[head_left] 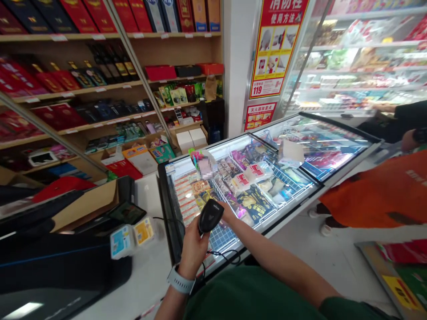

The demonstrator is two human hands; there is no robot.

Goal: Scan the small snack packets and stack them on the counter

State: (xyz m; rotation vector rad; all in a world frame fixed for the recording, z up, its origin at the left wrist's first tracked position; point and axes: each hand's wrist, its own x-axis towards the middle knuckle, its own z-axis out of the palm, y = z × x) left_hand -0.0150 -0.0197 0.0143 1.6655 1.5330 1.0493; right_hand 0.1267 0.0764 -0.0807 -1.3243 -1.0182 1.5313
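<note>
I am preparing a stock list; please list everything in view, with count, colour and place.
scanner: one, black, centre
glass-topped freezer: one, dark-edged, centre
packages: many, mixed colours, inside freezer
carton: one, white, at freezer
counter: one, white, left of freezer
containers: two, blue and yellow, on counter
shelves: several, brown, upper left
boxes: many, mostly red, on shelves
cooler: one, pale, upper right
posters: two, red, left of cooler
other person: at least one, orange garment, right
wristwatch: one, pale blue, bottom centre
left hand: one, bare, holding scanner
right hand: one, bare, mostly hidden behind scanner
</note>
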